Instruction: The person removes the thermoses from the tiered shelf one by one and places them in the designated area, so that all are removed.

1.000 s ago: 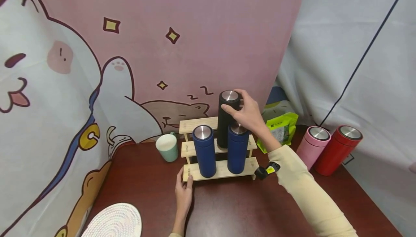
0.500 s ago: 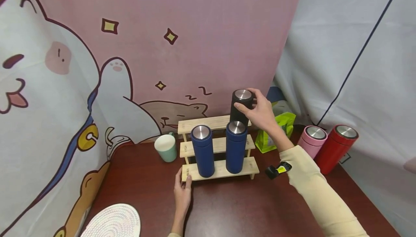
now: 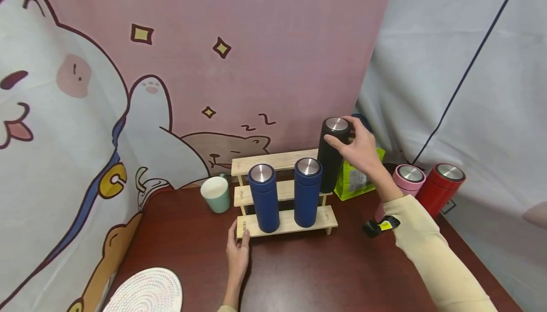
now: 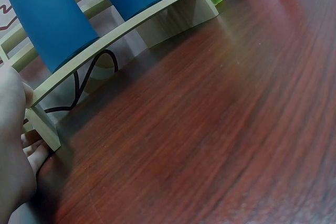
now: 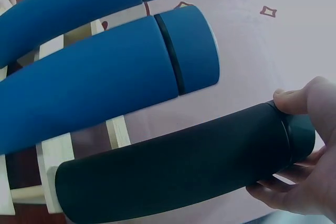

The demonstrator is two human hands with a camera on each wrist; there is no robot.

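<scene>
My right hand [image 3: 359, 148] grips a tall black thermos bottle [image 3: 331, 165] round its lid end, thumb on the near side. The bottle is upright, and its base shows right at the right end of the middle shelf. In the right wrist view, the fingers [image 5: 294, 195] wrap the black lid. Two blue thermos bottles [image 3: 265, 203] with steel-topped lids stand on the lowest tier of a three-step wooden stand [image 3: 273, 161]. My left hand [image 3: 238, 252] holds the left end of that lowest tier, thumb on top; the left wrist view shows fingers [image 4: 37, 156] behind the stand's leg.
A pale green mug [image 3: 218, 198] stands left of the stand. To the right are a green pouch [image 3: 356, 184], a pink thermos [image 3: 409, 179] and a red thermos [image 3: 442, 186]. A round woven mat [image 3: 147, 293] lies at the front left. Printed cloth hangs behind the table.
My right hand has carried the black bottle rightward, from behind the right blue bottle to the stand's right end. My left hand keeps its hold on the lowest tier.
</scene>
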